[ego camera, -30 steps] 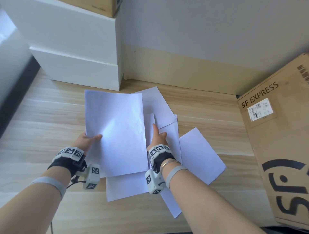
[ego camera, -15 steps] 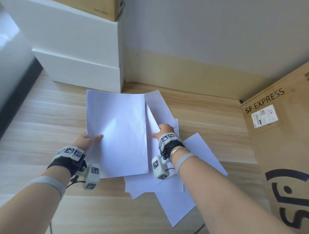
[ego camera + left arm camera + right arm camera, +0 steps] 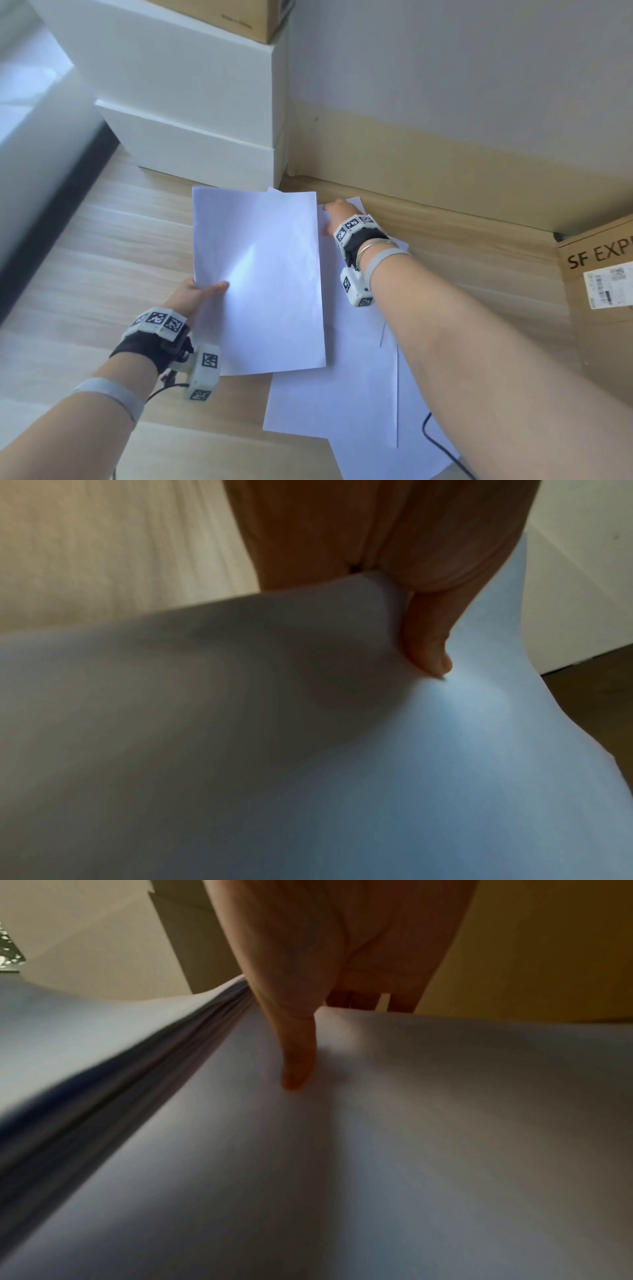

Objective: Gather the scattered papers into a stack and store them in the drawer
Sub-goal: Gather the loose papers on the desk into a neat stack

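Head view: the left hand [image 3: 191,296] pinches the near-left edge of a held stack of papers [image 3: 260,274], thumb on top, fingers hidden beneath; the stack is raised and tilted above the wooden floor [image 3: 102,240]. Just right of the stack, the right hand [image 3: 337,214] reaches to the far end of a loose sheet [image 3: 356,342] lying on the floor; its fingers are mostly hidden from this view. More sheets [image 3: 342,411] lie overlapped nearer the person than the stack, and a black cable [image 3: 435,442] runs beside them. A white cabinet [image 3: 191,102] stands beyond the stack against the wall; no open drawer is visible. A cardboard box [image 3: 603,291] sits well right of the stack. Left wrist view: the thumb [image 3: 428,647] presses the paper [image 3: 308,750], which bows under the pinch. Right wrist view: the thumb [image 3: 296,1056] lies on top of the sheet [image 3: 377,1150], with the fingers at its far edge, apparently gripping it; the stack's edges [image 3: 137,1074] show at left, fanned and blurred. Judged risks: the one-sided pinch may let the stack sag and shed sheets; pulling the loose sheet by one end could crease it or drag its neighbours askew; misaligned edges could snag at the drawer.
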